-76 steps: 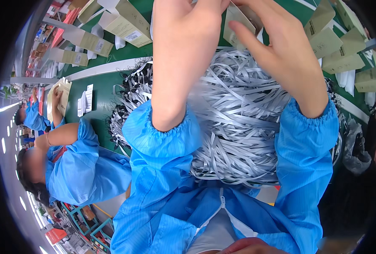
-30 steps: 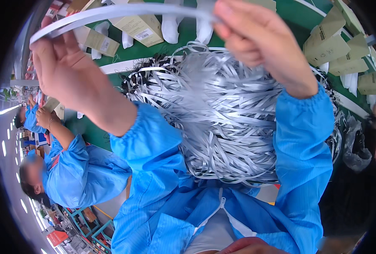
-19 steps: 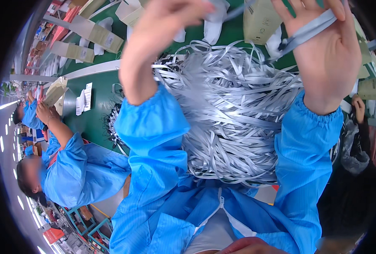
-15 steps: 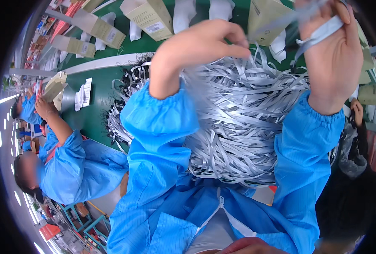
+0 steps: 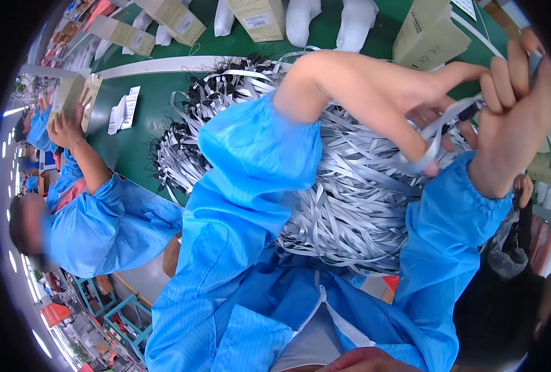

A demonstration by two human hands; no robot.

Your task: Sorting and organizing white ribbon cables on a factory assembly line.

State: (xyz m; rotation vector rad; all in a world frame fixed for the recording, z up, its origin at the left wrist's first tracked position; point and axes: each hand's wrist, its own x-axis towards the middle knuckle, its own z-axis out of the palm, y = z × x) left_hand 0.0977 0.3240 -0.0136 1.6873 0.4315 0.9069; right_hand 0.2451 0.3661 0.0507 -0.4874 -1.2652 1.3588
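Green bench's point(image 5: 154, 96) got a silvery strap heap point(image 5: 362, 204) on it, left hand point(image 5: 405, 99) too blurry to call gripping or not, right hand point(image 5: 516, 121) curled around one strap point(image 5: 435, 139) above the heap's right side, so I'd guess it's the looping step and next wants a snug wrap.

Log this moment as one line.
left hand: at light strap, grip unclear | right hand: holding strap | below: heaped straps | beyond: beige boxes on green table

Right hand point(image 5: 516, 127) curled round a grey strap point(image 5: 435, 135); left hand point(image 5: 390, 90) at its blurred loop, grip unclear. Heaped straps point(image 5: 356, 214) below, on green table point(image 5: 146, 133). Tan boxes point(image 5: 427, 40) beyond. Leftward, blue-smocked co-worker point(image 5: 111, 229).
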